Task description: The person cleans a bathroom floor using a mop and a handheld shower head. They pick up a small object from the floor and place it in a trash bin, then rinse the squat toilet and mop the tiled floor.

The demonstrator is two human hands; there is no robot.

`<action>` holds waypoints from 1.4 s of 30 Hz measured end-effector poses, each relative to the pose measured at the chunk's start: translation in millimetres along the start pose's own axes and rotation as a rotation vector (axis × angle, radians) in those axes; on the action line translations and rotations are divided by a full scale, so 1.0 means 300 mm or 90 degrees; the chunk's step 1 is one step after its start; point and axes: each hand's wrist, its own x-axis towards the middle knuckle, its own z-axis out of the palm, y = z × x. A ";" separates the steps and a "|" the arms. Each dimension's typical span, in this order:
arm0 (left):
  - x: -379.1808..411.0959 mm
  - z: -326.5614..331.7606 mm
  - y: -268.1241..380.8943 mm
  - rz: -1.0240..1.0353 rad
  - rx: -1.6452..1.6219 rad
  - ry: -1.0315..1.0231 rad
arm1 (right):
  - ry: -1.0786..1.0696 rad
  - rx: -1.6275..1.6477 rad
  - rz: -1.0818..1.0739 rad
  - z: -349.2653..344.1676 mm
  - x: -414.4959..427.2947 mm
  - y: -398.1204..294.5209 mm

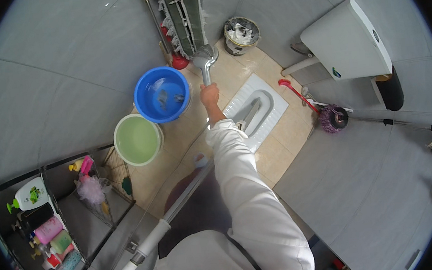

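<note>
My right hand (210, 95) is closed around the handle of a chrome shower head (205, 57), beside a blue plastic basin (143, 77). Water and small dark pieces lie in the basin. A pale bucket (119, 153) of greenish water stands just below it. To the right of my white sleeve, a white squat toilet (272, 116) is set in the tiled floor. A metal pole (184, 193) with white collars runs diagonally from the lower left and passes beneath my sleeve. A thin hose (166, 180) crosses the floor. My left hand cannot be made out.
A shelf rack (109, 231) with bottles stands at lower left. A waste bin (237, 48), a red plunger (180, 61) and a green fringed mop (182, 18) are at the top. At right are a white cistern (341, 43), red brush (297, 94) and purple mop head (328, 119).
</note>
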 end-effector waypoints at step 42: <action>-1.071 -0.341 0.708 0.235 -0.119 0.000 | 0.170 0.601 0.361 -1.290 -0.855 1.313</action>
